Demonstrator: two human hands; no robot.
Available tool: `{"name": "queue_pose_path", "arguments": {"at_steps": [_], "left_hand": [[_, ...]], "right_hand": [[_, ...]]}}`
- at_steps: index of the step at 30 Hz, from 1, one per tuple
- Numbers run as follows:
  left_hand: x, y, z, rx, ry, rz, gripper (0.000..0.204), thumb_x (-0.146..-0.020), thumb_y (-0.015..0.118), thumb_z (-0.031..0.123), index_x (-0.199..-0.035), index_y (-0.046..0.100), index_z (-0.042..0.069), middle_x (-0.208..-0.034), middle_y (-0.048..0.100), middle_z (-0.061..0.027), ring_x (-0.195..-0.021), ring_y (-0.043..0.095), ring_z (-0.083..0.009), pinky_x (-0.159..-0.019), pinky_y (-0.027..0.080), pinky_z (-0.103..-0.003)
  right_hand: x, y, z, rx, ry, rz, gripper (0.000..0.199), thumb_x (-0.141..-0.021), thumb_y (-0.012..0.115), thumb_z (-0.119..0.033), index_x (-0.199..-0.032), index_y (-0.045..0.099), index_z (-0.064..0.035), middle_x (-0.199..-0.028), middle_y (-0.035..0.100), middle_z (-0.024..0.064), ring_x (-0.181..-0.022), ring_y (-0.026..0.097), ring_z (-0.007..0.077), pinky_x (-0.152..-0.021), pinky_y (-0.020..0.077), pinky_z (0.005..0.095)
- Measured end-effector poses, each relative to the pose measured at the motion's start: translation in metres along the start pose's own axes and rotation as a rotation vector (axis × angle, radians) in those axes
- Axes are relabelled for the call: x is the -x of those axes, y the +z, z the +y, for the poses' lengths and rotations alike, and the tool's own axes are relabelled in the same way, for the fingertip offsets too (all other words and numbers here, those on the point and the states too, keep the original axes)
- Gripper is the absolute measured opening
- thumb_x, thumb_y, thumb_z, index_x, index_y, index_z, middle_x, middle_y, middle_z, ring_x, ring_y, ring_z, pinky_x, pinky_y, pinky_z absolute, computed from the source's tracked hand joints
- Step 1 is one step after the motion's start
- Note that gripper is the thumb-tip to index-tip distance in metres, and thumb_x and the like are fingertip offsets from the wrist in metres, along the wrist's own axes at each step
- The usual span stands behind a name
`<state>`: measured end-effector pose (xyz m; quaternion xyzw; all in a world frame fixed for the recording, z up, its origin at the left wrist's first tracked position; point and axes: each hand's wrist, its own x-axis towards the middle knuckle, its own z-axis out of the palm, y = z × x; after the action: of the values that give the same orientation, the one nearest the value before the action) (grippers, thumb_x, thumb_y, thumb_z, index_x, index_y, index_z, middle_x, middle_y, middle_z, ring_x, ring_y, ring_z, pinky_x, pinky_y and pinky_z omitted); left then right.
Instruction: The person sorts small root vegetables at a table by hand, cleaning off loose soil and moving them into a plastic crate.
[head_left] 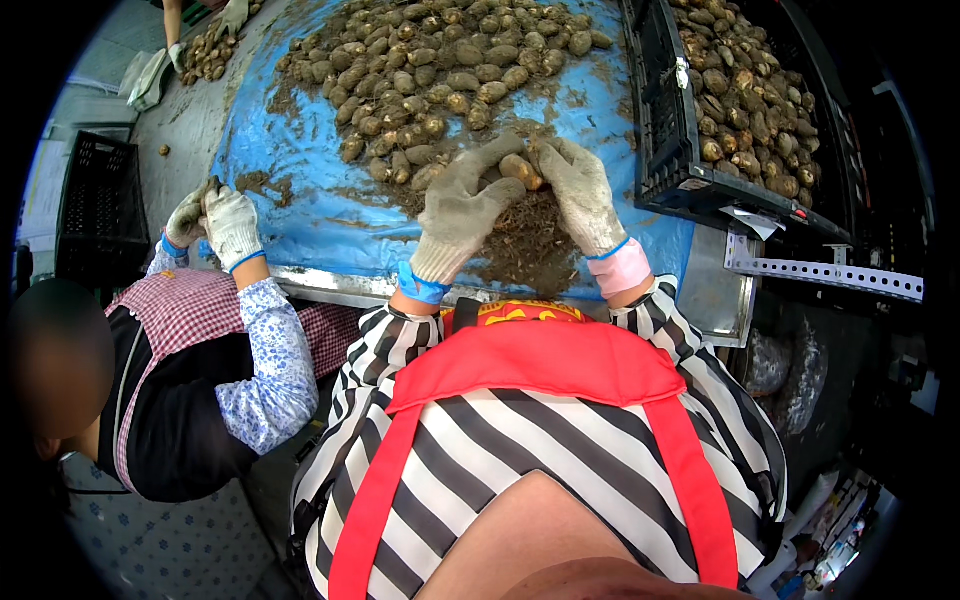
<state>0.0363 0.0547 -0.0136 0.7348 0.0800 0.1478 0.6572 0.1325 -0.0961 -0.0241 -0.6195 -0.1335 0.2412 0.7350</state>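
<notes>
My left hand, in a soiled white knit glove, has its fingers and thumb curled round one side of a small brown taro. My right hand, gloved the same way, closes its fingertips on the taro's other side. Beneath both hands lies a heap of dark root fibres and soil. Just beyond them a large pile of hairy taros covers the far part of a blue plastic sheet. Some of my fingertips are hidden behind the taro and the gloves.
A black crate full of taros stands at the right, by a perforated metal strip. On my left a co-worker's gloved hands meet over the table edge. Another black crate is farther left. A person's gloved hand touches taros at far left.
</notes>
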Motion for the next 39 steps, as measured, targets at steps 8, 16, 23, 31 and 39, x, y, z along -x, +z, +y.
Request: {"name": "queue_pose_path", "arguments": {"at_steps": [8, 16, 23, 31, 39], "left_hand": [[-0.021, -0.058, -0.070, 0.482, -0.393, -0.078, 0.036, -0.094, 0.065, 0.020, -0.124, 0.067, -0.001, -0.107, 0.070, -0.0091, -0.085, 0.067, -0.0158, -0.076, 0.058, -0.028], [-0.163, -0.243, 0.010, 0.654, 0.162, 0.642, 0.032, -0.107, 0.050, 0.022, -0.130, 0.054, 0.000, -0.119, 0.067, -0.0215, -0.096, 0.070, -0.0254, -0.092, 0.059, -0.034], [-0.153, -0.099, -0.063, -1.496, 0.271, -0.271, 0.034, -0.106, 0.049, 0.028, -0.126, 0.067, 0.009, -0.130, 0.068, -0.0104, -0.110, 0.070, -0.0282, -0.095, 0.059, -0.037], [-0.151, -0.007, -0.110, -1.165, -0.038, -0.081, 0.044, -0.091, 0.061, 0.030, -0.120, 0.055, -0.002, -0.090, 0.071, -0.0236, -0.083, 0.071, -0.0402, -0.069, 0.057, -0.049], [-0.092, -0.036, -0.055, -0.499, -0.230, -0.016, 0.057, -0.098, 0.061, 0.039, -0.143, 0.056, 0.004, -0.116, 0.072, -0.0179, -0.100, 0.071, -0.0273, -0.085, 0.059, -0.036]], "right_hand": [[0.007, -0.037, 0.020, 0.359, 0.145, -0.069, 0.030, -0.101, 0.059, -0.025, -0.093, 0.069, 0.0015, -0.082, 0.070, 0.0062, -0.077, 0.060, 0.0130, -0.073, 0.0492, 0.0304], [0.020, -0.055, 0.045, 0.558, 0.183, -0.141, 0.030, -0.099, 0.062, -0.028, -0.098, 0.070, 0.0007, -0.082, 0.068, 0.0130, -0.078, 0.063, 0.0205, -0.074, 0.0494, 0.0351], [0.013, -0.056, 0.060, 0.557, 0.112, -0.130, 0.031, -0.099, 0.060, -0.030, -0.098, 0.069, -0.0006, -0.087, 0.067, 0.0206, -0.083, 0.065, 0.0350, -0.074, 0.0491, 0.0420], [0.013, -0.063, 0.067, 0.685, 0.133, -0.091, 0.027, -0.098, 0.059, -0.027, -0.093, 0.066, -0.0011, -0.088, 0.063, 0.0245, -0.085, 0.063, 0.0402, -0.074, 0.0482, 0.0435], [0.000, -0.044, 0.048, 0.291, 0.110, 0.003, 0.020, -0.097, 0.063, -0.013, -0.107, 0.071, 0.0034, -0.093, 0.073, 0.0068, -0.086, 0.065, 0.0131, -0.082, 0.0518, 0.0293]]}}
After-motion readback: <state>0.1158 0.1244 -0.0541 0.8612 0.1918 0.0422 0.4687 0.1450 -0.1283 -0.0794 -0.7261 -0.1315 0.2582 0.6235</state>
